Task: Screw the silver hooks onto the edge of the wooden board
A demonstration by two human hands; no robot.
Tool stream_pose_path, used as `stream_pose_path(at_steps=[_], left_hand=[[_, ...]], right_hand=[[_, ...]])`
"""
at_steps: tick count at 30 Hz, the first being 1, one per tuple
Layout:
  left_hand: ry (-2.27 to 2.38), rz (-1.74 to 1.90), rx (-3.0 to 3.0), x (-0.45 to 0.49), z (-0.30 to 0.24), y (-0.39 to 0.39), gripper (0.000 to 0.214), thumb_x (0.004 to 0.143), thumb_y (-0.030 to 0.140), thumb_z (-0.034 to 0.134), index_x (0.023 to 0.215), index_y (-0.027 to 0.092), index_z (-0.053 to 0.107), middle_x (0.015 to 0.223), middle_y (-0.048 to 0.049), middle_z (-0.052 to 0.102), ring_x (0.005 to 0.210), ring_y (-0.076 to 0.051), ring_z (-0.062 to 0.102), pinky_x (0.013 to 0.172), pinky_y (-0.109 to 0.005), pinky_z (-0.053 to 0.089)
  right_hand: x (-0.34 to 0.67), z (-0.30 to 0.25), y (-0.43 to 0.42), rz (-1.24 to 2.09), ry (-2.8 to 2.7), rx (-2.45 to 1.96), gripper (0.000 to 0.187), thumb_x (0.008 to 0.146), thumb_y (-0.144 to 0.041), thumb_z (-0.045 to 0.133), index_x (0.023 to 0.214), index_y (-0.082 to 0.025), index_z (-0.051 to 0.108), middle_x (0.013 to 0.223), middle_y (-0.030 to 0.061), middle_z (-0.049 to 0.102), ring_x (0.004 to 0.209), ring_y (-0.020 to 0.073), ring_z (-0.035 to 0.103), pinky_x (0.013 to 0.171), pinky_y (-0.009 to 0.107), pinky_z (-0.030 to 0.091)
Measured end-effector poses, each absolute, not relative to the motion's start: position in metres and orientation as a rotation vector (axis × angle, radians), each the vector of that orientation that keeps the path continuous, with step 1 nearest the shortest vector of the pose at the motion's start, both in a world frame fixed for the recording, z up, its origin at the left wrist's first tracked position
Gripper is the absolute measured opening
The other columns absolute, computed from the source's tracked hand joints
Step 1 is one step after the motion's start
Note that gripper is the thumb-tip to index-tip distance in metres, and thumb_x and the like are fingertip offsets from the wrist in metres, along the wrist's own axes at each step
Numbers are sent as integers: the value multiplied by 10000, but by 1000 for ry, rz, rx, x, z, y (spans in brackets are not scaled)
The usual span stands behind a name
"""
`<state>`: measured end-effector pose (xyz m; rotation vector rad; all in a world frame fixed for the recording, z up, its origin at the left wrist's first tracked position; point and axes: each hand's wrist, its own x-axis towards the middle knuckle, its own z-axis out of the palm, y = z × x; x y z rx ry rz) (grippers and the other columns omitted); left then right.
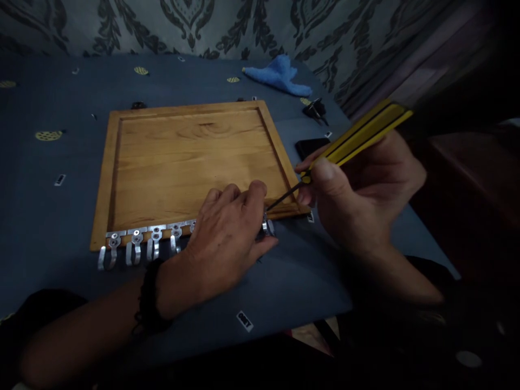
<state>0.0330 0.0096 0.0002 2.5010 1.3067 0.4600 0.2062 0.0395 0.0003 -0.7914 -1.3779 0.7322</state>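
A framed wooden board point(195, 162) lies on the blue cloth, with a row of metal hooks point(136, 246) along its near edge. My left hand point(227, 233) is closed over the right part of that row, its thumb and index finger gripping a metal hook point(267, 226). My right hand point(361, 184) holds a screwdriver with a yellow and black handle point(361, 135). The screwdriver slants down to the left, and its tip reaches the hook beside my left index finger. Whether the tip sits in a screw I cannot make out. My left hand hides several hooks.
A blue cloth point(280, 76) lies crumpled at the back right. Near the board's right side are a small black object point(314, 110) and a flat dark item point(312, 147). A patterned curtain or wall covering point(227, 27) rises behind the surface.
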Motion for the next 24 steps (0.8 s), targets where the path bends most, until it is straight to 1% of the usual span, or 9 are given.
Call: stream_pose_path(at_steps=[8, 15, 19, 22, 24], left_hand=[[1312, 484, 2518, 33, -1, 9, 507, 787, 355, 790, 1104, 159, 447, 971, -17, 670, 931, -251, 586, 803, -388, 424], [1306, 472, 2506, 33, 0, 10, 541, 786, 354, 788, 1138, 158, 426, 993, -22, 671, 950, -254, 583, 819, -398, 434], [1319, 464, 2498, 33, 0, 9, 519, 801, 355, 770, 1134, 173, 417, 1002, -28, 673, 970, -260, 583, 842, -405, 441], [1315, 465, 2503, 33, 0, 9, 502, 818, 345, 749, 1150, 170, 416, 1001, -36, 671, 978, -262, 583, 849, -406, 442], [1306, 463, 2496, 33, 1, 9, 478, 827, 335, 736, 1147, 169, 423, 1004, -38, 670, 978, -262, 582, 845, -406, 441]], right_hand=[[205, -6, 40, 762, -1407, -741, 136, 816, -153, 752, 876, -228, 657, 778, -45, 716, 435, 54, 578, 382, 194, 468], [204, -1, 39, 723, -1459, -782, 137, 799, -191, 776, 848, -220, 651, 736, -41, 712, 432, 67, 584, 377, 206, 481], [203, 7, 33, 679, -1513, -833, 117, 761, -253, 809, 782, -240, 694, 699, -28, 687, 440, 90, 573, 390, 256, 504], [205, 10, 29, 675, -1551, -911, 115, 721, -246, 831, 741, -262, 718, 741, 10, 683, 519, 138, 603, 426, 317, 525], [206, 11, 28, 702, -1568, -910, 114, 711, -237, 831, 744, -266, 726, 766, 21, 685, 551, 155, 619, 428, 329, 532]])
